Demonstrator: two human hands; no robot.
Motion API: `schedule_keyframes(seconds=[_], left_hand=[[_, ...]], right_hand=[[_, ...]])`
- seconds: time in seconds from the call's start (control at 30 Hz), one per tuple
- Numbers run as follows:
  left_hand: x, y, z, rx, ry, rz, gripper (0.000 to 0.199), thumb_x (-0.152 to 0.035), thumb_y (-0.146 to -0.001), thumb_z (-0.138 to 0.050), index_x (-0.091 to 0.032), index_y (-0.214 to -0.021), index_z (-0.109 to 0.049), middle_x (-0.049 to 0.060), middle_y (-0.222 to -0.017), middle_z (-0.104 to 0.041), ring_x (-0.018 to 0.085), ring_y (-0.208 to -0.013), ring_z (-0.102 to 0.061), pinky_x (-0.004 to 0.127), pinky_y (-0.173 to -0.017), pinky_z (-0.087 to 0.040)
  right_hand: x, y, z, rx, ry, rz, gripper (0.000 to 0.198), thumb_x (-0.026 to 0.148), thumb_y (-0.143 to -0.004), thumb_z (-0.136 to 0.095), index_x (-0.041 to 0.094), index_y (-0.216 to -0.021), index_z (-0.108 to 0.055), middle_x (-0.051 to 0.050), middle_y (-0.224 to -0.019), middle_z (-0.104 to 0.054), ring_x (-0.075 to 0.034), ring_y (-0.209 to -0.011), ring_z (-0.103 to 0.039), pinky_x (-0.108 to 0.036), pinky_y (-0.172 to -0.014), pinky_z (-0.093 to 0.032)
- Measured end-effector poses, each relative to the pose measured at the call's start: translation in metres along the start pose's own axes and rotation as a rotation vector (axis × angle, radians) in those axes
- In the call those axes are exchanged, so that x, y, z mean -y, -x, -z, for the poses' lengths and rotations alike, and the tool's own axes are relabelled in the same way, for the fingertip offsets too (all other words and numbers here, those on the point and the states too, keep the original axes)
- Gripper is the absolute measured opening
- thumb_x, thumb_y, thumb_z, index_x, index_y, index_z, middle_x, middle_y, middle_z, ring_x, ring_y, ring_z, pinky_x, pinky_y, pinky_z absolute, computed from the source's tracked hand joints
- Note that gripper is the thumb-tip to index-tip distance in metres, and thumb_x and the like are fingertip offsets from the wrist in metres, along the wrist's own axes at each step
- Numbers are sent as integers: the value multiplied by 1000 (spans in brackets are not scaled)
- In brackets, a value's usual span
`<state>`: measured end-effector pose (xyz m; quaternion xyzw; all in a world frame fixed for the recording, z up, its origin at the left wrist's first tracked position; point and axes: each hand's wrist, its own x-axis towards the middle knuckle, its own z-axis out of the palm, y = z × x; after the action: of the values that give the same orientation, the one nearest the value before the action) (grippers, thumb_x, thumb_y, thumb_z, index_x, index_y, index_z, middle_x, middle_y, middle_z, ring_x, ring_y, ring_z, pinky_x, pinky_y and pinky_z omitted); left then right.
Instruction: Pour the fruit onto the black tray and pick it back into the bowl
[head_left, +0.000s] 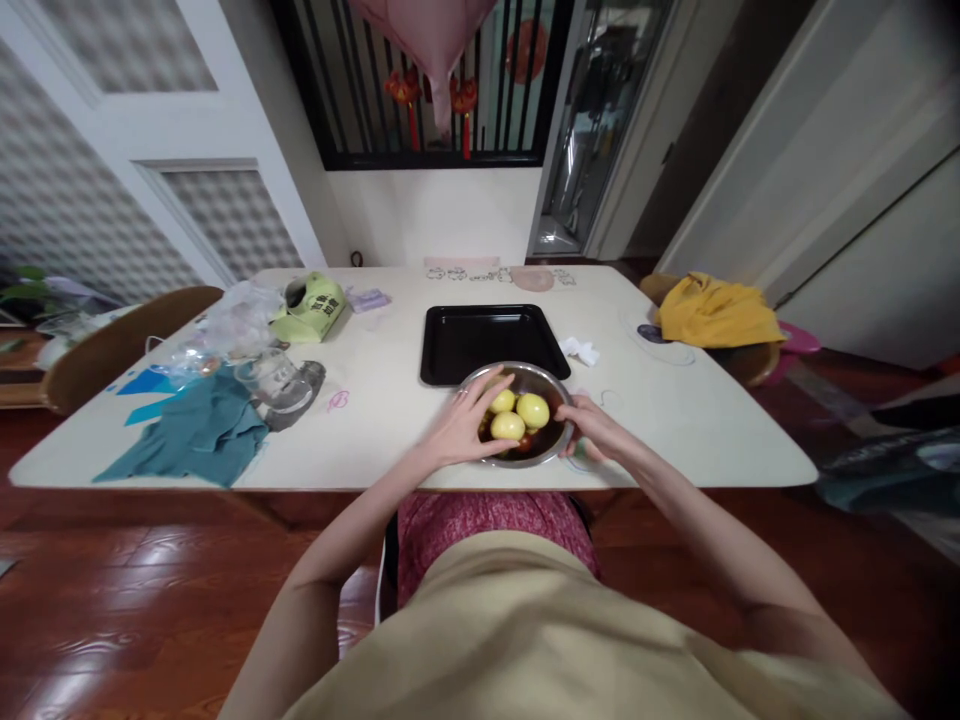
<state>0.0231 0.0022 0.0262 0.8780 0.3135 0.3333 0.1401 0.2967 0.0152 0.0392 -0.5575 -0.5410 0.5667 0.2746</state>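
A round metal bowl [561, 448] stands at the near edge of the table, overlapping the front of a black baking tray [487, 338]. Several smooth, yellow-green round fruits [533, 411] lie in it, with some darker reddish stuff beneath that I cannot make out. My left hand [466, 418] curves over the bowl's left side, fingers and thumb reaching inside the rim beside the fruits. On the opposite side, my right hand [596, 428] grips the rim, thumb on top. The fingers below it are partly hidden.
White crumpled tissue [580, 350] lies right of the tray. On the table's left are a teal cloth [199, 430], a clear jar [274, 380], plastic bags [244, 315] and a light-green bag [311, 308]. A yellow cloth [716, 312] drapes over a chair at the right.
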Motion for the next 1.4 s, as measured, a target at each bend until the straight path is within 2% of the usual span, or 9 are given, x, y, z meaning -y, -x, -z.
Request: schedule_keyframes(seconds=[0.13,0.3,0.5,0.63,0.83,1.0,1.23,1.3,1.4], left_hand=[[12,-35,5,34,-45,26,104,-68,-90,-74,-36,-173,-20,12,-179,-26,40,-163,-33,62,-131,-35],[54,-72,5,-144,9,25,96,-62,-92,-75,-34,-171,-28,12,-174,-34,37,-163,-34,56,-133,-34],[113,-71,-9,-262,101,85,89,-63,-95,-71,-30,-169,-33,16,-170,-37,36,-160,-37,56,-134,-30],[134,-65,-19,-326,142,157,92,-62,-93,-75,-29,-168,-35,18,-167,-38,37,-159,-38,57,-132,-32],[139,-68,-30,-394,84,250,95,-58,-86,-84,-29,-165,-41,18,-161,-42,40,-154,-44,57,-129,-36],[140,-68,-32,-442,71,330,82,-52,-91,-80,-28,-162,-46,16,-155,-49,35,-147,-53,52,-126,-42],[138,-69,-33,-417,40,386,72,-45,-95,-76,-26,-159,-50,15,-150,-55,35,-139,-59,52,-120,-47],[136,-68,-33,-406,24,399,72,-45,-95,-76,-24,-159,-51,16,-148,-55,35,-139,-59,52,-120,-48],[136,-67,-32,-385,-2,403,72,-45,-96,-74,-22,-159,-50,17,-148,-54,36,-140,-58,52,-120,-47]], right_hand=[[51,-23,18,-42,136,87,10,24,-72,-63,16,-75,-68,-7,-58,-73,-20,-45,-67,-26,-40,-54],[106,-62,22,-127,273,72,11,21,-80,-63,13,-81,-70,-9,-54,-71,-23,-48,-71,-27,-46,-58],[135,-106,9,-140,486,57,19,20,-89,-58,9,-90,-72,-10,-51,-69,-26,-54,-75,-28,-51,-63],[146,-129,0,-158,582,94,17,19,-89,-61,8,-93,-73,-9,-50,-67,-26,-52,-74,-30,-52,-63],[170,-151,-10,-196,811,147,14,17,-88,-64,9,-87,-75,-6,-45,-62,-24,-50,-70,-31,-57,-64],[183,-151,-13,-236,926,175,16,16,-87,-63,11,-80,-77,-5,-41,-59,-23,-49,-68,-34,-63,-64],[190,-143,-4,-261,1076,226,29,18,-86,-62,10,-108,-80,-4,-49,-67,-21,-58,-73,-30,-71,-62],[193,-144,0,-294,1126,225,30,20,-86,-63,9,-108,-80,-5,-55,-70,-21,-64,-75,-29,-76,-61],[198,-147,5,-358,1223,200,25,21,-85,-64,7,-98,-80,-10,-61,-73,-24,-73,-77,-31,-81,-60]])
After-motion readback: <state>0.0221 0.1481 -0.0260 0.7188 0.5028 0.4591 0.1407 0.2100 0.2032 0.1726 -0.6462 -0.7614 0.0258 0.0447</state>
